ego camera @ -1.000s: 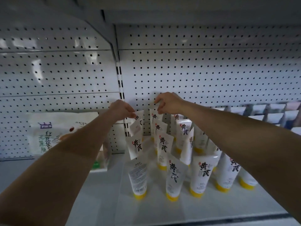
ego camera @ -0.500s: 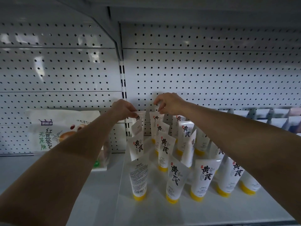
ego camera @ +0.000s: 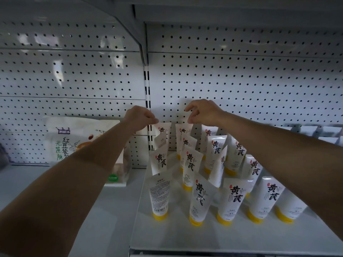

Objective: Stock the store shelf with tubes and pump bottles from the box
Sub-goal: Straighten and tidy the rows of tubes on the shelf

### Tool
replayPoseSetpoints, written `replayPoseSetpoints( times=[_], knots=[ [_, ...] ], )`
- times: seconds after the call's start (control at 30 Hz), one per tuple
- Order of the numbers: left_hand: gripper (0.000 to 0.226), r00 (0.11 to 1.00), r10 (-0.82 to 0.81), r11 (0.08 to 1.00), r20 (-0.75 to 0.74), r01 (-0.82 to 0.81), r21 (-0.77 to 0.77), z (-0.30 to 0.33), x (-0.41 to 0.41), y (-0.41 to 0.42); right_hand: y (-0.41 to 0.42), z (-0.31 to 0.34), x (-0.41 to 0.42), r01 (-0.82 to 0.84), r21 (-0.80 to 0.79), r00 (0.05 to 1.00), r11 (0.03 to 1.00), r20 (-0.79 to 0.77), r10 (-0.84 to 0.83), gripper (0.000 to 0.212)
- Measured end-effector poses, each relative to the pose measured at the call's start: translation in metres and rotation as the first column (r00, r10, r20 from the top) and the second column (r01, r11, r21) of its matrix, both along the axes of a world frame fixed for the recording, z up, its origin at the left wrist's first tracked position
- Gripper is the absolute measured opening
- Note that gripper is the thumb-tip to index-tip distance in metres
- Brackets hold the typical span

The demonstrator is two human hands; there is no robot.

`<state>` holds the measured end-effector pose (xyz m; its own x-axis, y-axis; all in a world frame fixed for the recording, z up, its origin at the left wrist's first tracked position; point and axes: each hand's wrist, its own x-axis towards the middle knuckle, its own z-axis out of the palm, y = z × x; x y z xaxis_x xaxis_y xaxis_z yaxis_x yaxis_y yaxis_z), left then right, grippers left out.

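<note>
Little has moved since the earlier frames: at the shelf's [ego camera: 185, 236] back edge, the left hand [ego camera: 138, 117] still pinches the back-left tube [ego camera: 163, 131] and the right hand [ego camera: 202, 112] its neighbour [ego camera: 182, 130]. A nudge could topple the crowded upright tubes [ego camera: 233, 199] like dominoes.

Both arms outstretched, left grip [ego camera: 141, 117] and right grip [ego camera: 202, 112] fingertips pinched.

The tubes [ego camera: 197, 197] look like smooth white plastic with glossy yellow caps [ego camera: 224, 219]; the shelf [ego camera: 167, 236] and pegboard back panel [ego camera: 241, 80] look like painted metal, faintly glossy.
</note>
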<state>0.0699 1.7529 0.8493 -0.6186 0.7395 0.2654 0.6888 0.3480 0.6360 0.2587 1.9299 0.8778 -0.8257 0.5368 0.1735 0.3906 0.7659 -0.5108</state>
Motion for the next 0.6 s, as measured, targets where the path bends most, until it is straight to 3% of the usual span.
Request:
replayPoseSetpoints(
  times=[0.33, 0.6],
  knots=[
    [0.033, 0.983, -0.108, 0.990, 0.150, 0.121, -0.078, 0.008, 0.025, -0.029, -0.032, 0.012, 0.026, -0.039, -0.033, 0.998, 0.999, 0.039, 0.040, 0.044],
    [0.035, 0.978, -0.062, 0.992, 0.202, 0.082, -0.095, -0.002, 0.044, -0.028, -0.048, 0.001, 0.032, -0.027, -0.028, 0.995, 0.999, 0.091, 0.030, 0.047]
  ],
)
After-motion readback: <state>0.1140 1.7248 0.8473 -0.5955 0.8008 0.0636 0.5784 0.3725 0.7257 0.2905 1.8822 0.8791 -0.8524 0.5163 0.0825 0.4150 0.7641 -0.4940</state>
